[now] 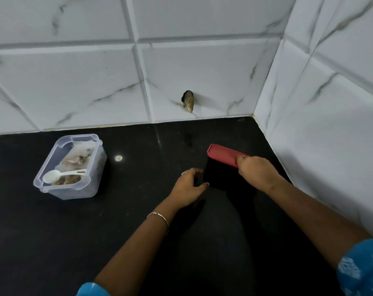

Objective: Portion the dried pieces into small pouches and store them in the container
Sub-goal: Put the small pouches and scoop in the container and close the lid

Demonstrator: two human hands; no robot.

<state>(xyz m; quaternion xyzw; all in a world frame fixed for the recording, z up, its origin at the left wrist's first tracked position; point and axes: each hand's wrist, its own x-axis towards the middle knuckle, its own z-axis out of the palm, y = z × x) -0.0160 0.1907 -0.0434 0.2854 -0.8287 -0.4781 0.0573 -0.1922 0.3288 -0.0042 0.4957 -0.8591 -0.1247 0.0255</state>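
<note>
A clear plastic container (71, 167) stands open on the black counter at the left, holding dried pieces in a bag and a white spoon (59, 175). To the right stands a black box (220, 178) topped by a red lid (222, 154). My left hand (190, 186) grips the black box at its left side, thumb on the front. My right hand (257, 170) holds the right end of the red lid, fingers curled over it. No pouches are visible.
White marbled tiles form the back wall and the right wall (330, 124), meeting in a corner close behind the black box. A hole (188, 100) with debris breaks the back wall. The dark counter (96, 231) spreads toward me.
</note>
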